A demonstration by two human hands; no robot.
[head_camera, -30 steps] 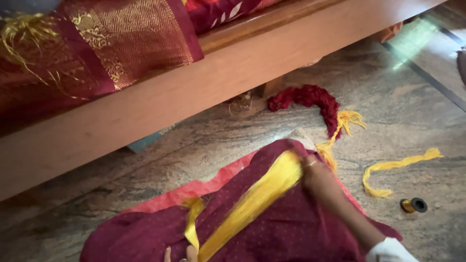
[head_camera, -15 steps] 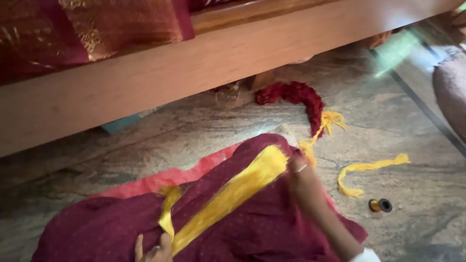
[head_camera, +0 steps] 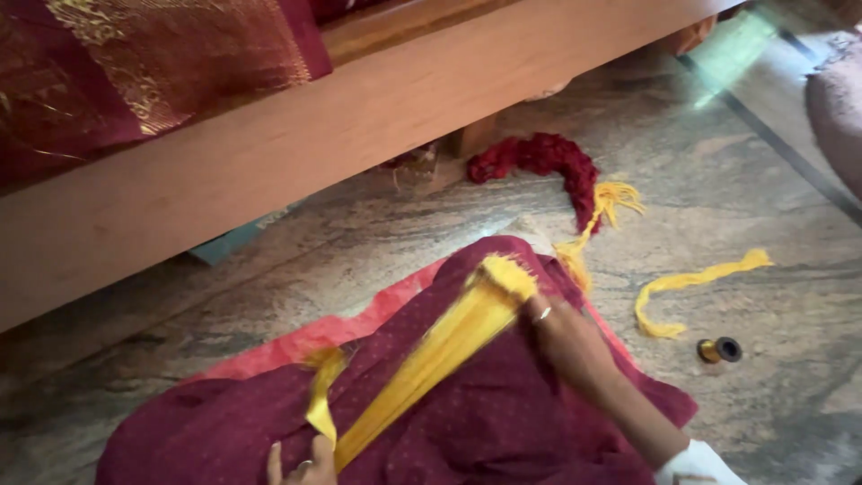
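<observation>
A maroon dotted cloth (head_camera: 503, 422) lies spread on the stone floor in front of me. Across it runs a band of yellow threads (head_camera: 440, 346), stretched diagonally. My right hand (head_camera: 566, 337), a ring on one finger, rests on the cloth next to the upper, frayed end of the band; whether it grips the threads I cannot tell. My left hand (head_camera: 301, 462) shows only its fingertips at the bottom edge, pinching the lower end of the yellow threads.
A wooden bed frame (head_camera: 296, 153) with a maroon and gold cloth (head_camera: 153, 72) on it crosses the top. On the floor lie a red tassel bundle (head_camera: 548, 162), a loose yellow thread strip (head_camera: 691, 287) and a small spool (head_camera: 718, 350).
The view has shifted right and down. My right hand has slid along the yellow band towards its frayed upper end; the band looks blurred from motion.
</observation>
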